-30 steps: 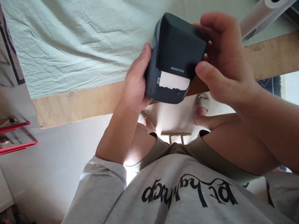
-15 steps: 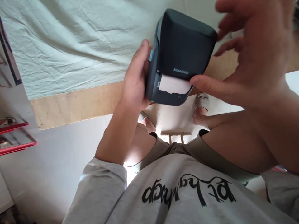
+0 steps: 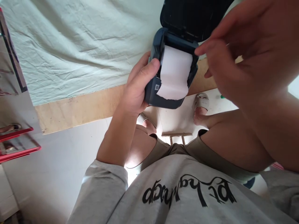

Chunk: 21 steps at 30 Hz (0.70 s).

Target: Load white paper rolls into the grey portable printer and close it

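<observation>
A dark handheld label printer (image 3: 153,93) rests in my left hand (image 3: 137,84), which is wrapped around its left side with the thumb over the rim. Its black lid (image 3: 187,18) stands swung up and back, partly out of view at the top. Inside lies a white paper roll (image 3: 177,63), its torn loose end hanging over the printer's front. My right hand (image 3: 235,59) is at the printer's right side near the hinge, fingers bent and partly apart, one fingertip at the edge of the compartment. I see nothing held in it.
A pale green cloth (image 3: 81,40) covers the table, whose bare wooden edge (image 3: 81,107) shows in front. Red-edged shelves (image 3: 21,152) stand at the far left. Below are my legs, sandals and a small wooden stool bar (image 3: 177,134).
The printer's lid has gone from closed to swung open, uncovering the paper roll. My left thumb has moved onto the rim, and my right hand has shifted to the hinge side.
</observation>
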Tool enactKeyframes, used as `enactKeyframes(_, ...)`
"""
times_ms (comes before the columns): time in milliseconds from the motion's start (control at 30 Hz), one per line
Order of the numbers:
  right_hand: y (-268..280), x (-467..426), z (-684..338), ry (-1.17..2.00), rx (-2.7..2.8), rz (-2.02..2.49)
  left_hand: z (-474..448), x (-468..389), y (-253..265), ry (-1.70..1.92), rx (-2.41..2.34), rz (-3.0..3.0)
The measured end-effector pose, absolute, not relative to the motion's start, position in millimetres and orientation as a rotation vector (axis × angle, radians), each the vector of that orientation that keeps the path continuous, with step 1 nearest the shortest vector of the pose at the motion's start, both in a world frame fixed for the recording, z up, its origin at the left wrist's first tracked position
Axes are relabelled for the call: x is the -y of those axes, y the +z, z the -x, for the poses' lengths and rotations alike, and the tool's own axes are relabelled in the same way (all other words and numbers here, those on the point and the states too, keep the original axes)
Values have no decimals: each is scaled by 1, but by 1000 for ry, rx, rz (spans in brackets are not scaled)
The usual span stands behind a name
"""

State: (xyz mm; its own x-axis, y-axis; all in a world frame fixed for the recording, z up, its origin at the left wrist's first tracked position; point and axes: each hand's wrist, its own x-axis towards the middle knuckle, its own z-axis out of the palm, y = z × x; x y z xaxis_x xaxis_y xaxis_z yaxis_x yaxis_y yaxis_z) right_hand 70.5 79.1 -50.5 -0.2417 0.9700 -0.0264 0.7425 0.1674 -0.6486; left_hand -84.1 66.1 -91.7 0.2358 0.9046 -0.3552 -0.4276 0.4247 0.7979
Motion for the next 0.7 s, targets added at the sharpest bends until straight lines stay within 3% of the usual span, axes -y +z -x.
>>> enactKeyframes(200,-51,-81,-69,384,2447,1928,86,-67,-89,941,-922,-605)
enactKeyframes(700,-47,-87,-64,442,2729,1851,86,-64,-85,949,-929,-622)
